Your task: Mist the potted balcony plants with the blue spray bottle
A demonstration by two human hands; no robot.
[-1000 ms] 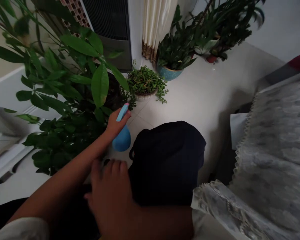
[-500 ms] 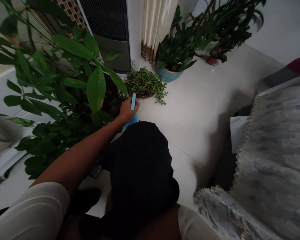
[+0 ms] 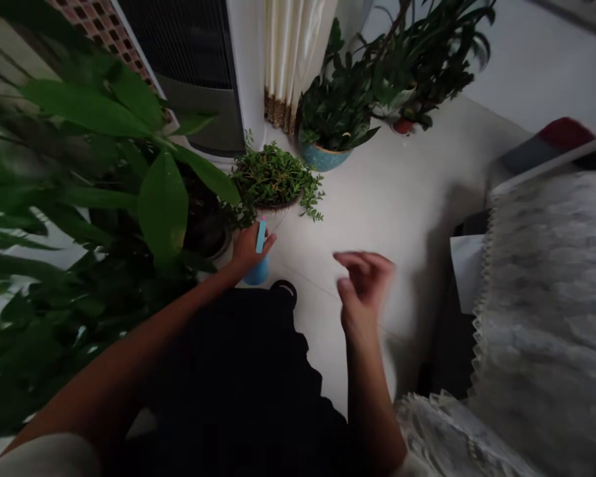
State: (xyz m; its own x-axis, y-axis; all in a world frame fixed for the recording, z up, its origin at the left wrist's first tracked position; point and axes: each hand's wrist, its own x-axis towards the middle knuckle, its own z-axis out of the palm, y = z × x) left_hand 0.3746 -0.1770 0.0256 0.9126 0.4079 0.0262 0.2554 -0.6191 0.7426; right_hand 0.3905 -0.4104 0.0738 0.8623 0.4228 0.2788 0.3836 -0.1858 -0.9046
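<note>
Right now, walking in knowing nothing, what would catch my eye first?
The big glossy-leaved plant fills the left side. Just past it, the left hand grips a blue spray bottle beside a small trailing plant, while the right hand hangs open, blurred, above the pale tile floor.

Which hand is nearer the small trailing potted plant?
Left. The left hand is just below the trailing plant, gripping a blue spray bottle; the right hand is farther right, over the floor.

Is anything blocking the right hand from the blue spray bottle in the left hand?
Nothing visible does: only pale floor tile shows between the empty right hand and the blue plastic spray bottle gripped in the left hand.
</note>
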